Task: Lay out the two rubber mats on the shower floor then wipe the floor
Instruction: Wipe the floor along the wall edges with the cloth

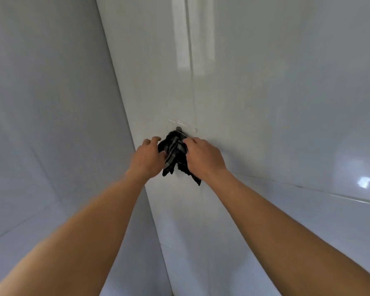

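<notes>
Both hands up at the wall hook (178,129). Striped cloth (173,155) hangs just below it. R hand (203,157) curled round the cloth, prob unhooking it for wiping. L hand (146,155) half-curled beside it, grip unclear. Mats not in shot.

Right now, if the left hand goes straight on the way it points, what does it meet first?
The dark striped cloth on the wall hook, likely: the left hand is at its edge, contact unclear. The right hand grips it. Behind is the tiled wall.
</notes>
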